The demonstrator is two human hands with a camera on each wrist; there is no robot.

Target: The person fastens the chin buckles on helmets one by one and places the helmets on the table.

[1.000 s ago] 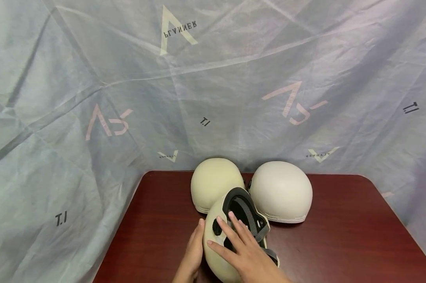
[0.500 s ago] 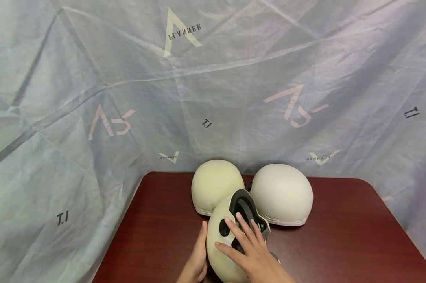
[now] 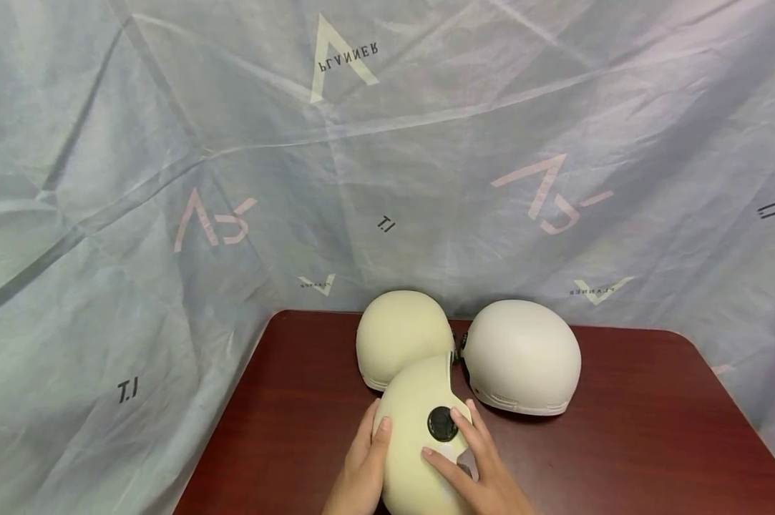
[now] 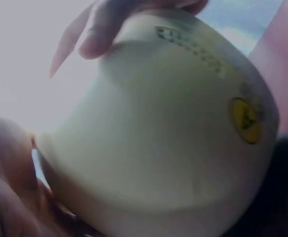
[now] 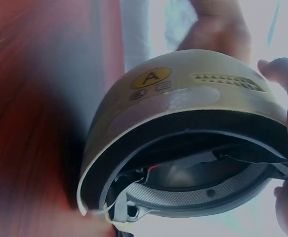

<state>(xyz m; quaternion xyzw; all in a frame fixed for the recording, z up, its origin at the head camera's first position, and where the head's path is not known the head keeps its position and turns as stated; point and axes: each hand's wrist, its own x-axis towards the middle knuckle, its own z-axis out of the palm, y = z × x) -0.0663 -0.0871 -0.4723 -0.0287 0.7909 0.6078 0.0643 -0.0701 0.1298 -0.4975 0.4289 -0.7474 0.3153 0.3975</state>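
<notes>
A cream helmet [image 3: 409, 436] is tilted on its side between both hands at the table's near side, a round black side cap [image 3: 442, 424] facing up. Against its left side the left hand [image 3: 361, 465] grips the shell, thumb on top. The right hand [image 3: 486, 472] holds the right side near the rim, its thumb on the shell and a fingertip by the cap. A yellow round sticker [image 4: 245, 120] shows on the shell in the left wrist view. The right wrist view shows the dark padded opening [image 5: 198, 187] with a grey strap; the head view hides most of it.
Behind the held helmet stand a second cream helmet [image 3: 405, 336] and a whiter helmet [image 3: 522, 357], both dome up, side by side at the back of the dark red table [image 3: 645, 429]. A grey printed cloth [image 3: 439, 179] hangs behind and at the sides.
The held helmet has rolled, so its opening and straps have turned away to the right and the black cap faces up. The right hand's spread fingers have moved to the rim.
</notes>
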